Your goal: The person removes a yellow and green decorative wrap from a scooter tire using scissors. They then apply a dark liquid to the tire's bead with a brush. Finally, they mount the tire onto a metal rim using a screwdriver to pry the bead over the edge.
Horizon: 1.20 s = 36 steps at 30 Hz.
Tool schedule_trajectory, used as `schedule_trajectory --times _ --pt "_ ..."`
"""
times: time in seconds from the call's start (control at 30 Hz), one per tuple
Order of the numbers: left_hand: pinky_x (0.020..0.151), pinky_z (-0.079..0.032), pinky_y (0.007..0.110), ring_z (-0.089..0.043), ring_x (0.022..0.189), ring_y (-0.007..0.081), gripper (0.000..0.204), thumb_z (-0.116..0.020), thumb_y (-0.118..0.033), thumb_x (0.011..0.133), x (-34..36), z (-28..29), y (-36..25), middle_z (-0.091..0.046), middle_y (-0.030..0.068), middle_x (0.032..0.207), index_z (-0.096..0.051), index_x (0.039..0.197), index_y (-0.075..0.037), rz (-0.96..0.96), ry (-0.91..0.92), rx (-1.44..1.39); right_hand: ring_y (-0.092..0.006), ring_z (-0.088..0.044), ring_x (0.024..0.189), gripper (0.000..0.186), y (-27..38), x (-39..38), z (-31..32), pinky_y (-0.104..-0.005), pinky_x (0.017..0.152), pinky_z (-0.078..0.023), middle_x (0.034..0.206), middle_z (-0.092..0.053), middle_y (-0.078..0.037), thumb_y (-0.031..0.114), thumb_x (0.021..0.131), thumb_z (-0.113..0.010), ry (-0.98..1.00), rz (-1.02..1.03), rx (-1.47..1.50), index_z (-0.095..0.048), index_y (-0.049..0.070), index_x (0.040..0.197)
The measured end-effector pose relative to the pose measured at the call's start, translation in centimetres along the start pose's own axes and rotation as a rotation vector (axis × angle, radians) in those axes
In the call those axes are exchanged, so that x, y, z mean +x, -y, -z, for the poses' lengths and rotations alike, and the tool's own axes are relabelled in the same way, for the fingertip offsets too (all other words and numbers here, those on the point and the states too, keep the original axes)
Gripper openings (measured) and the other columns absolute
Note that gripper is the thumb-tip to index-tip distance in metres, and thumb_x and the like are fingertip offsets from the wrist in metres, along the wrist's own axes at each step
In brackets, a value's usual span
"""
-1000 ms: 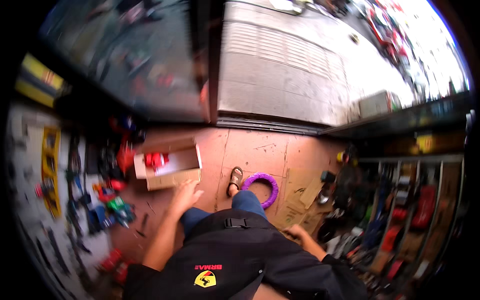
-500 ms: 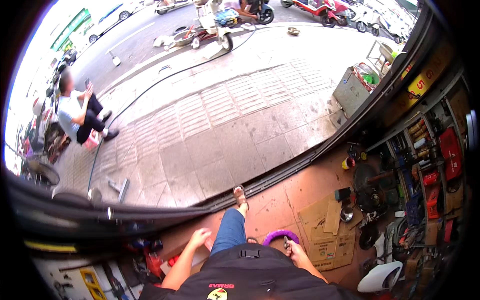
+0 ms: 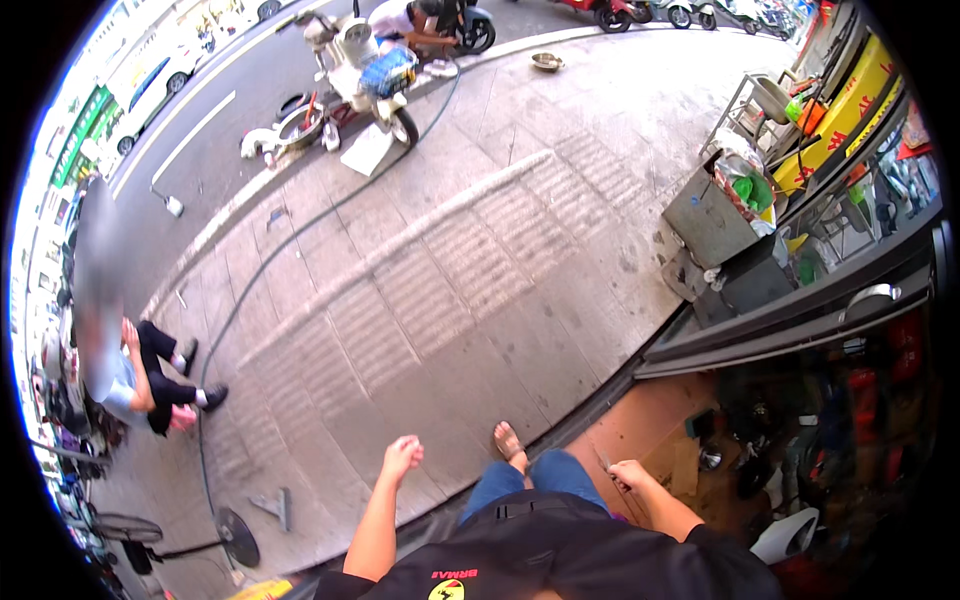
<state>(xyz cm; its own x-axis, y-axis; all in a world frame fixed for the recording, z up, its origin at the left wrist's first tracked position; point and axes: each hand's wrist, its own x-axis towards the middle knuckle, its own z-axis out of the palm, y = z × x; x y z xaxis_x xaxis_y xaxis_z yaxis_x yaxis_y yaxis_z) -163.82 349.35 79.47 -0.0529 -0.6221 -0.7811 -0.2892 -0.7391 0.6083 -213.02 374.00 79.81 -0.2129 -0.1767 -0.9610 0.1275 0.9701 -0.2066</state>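
My left hand [image 3: 403, 455] hangs in front of me over the paving, fingers loosely bent and slightly apart, with nothing visible in them. My right hand [image 3: 629, 474] is closed on a thin metal tool [image 3: 612, 470], its exact kind too small to tell, low over the doorway. My sandaled foot [image 3: 508, 440] is on the pavement [image 3: 420, 370] beside the dark door track [image 3: 650, 350]. Part of the reddish shop floor [image 3: 650, 405] shows at my right, with a cardboard piece [image 3: 685, 462] on it.
A seated person [image 3: 130, 385] is at left beside a hose [image 3: 245, 287]. A fan [image 3: 130, 530] stands lower left. Another person [image 3: 425, 25] crouches by parked scooters [image 3: 340, 45] at the curb. A metal bin [image 3: 705, 215] and glass door frame [image 3: 800, 310] are at right.
I have moved from inside the shop out onto the doorway's edge, and the view has swung to the street. The cardboard box and purple ring have mostly left view.
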Motion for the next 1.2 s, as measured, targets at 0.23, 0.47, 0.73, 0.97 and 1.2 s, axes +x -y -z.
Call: schedule_trajectory --times 0.23,0.47,0.73,0.97,1.2 --pt "0.060 -0.047 0.022 -0.061 0.072 0.0080 0.029 -0.060 -0.018 0.090 17.4 0.0 -34.4 -0.068 0.0042 0.086 -0.062 0.115 -0.003 -0.404 -0.130 -0.008 -0.0136 -0.042 0.043 0.018 24.8 4.6 0.8 -0.0296 0.040 -0.032 0.053 -0.046 -0.004 0.016 0.082 -0.061 -0.027 0.085 0.054 -0.058 0.004 0.069" --pt "0.089 -0.050 0.039 -0.064 0.105 0.0292 0.046 -0.065 -0.037 0.085 28.2 -5.2 -44.1 -0.067 0.0161 0.111 -0.062 0.117 -0.004 -0.376 0.142 0.644 -0.0169 -0.045 0.042 0.025 48.6 15.0 4.1 -0.0334 0.039 -0.034 0.053 -0.050 -0.007 0.024 0.081 -0.065 0.039 -0.003 -0.179 -0.063 0.001 0.072" --pt "0.050 -0.051 0.029 -0.062 0.061 0.0140 0.025 -0.060 -0.026 0.090 24.7 12.5 -43.7 -0.067 0.0070 0.081 -0.063 0.107 -0.008 0.440 -0.296 -0.165 -0.0145 -0.046 0.044 0.021 88.5 14.6 0.3 -0.0301 0.040 -0.037 0.057 -0.052 -0.004 0.023 0.081 -0.065 0.095 0.160 -0.555 -0.061 0.004 0.071" --pt "0.049 -0.051 0.031 -0.062 0.060 0.0181 0.019 -0.058 -0.027 0.090 36.3 19.8 -47.2 -0.064 0.0078 0.078 -0.061 0.098 -0.009 0.517 -0.527 -0.668 -0.0145 -0.045 0.043 0.024 115.5 18.9 -14.9 -0.0315 0.039 -0.036 0.055 -0.050 -0.005 0.022 0.079 -0.066 0.020 0.292 -0.520 -0.058 0.001 0.071" --pt "0.050 -0.046 0.033 -0.057 0.057 0.0151 0.023 -0.061 -0.029 0.088 53.7 38.8 -58.7 -0.062 0.0055 0.066 -0.065 0.084 -0.007 0.347 -0.061 -0.115 -0.0134 -0.044 0.042 0.018 136.4 15.9 -42.0 -0.0306 0.040 -0.036 0.055 -0.049 -0.003 0.019 0.078 -0.063 0.086 0.379 -0.673 -0.059 0.003 0.070"
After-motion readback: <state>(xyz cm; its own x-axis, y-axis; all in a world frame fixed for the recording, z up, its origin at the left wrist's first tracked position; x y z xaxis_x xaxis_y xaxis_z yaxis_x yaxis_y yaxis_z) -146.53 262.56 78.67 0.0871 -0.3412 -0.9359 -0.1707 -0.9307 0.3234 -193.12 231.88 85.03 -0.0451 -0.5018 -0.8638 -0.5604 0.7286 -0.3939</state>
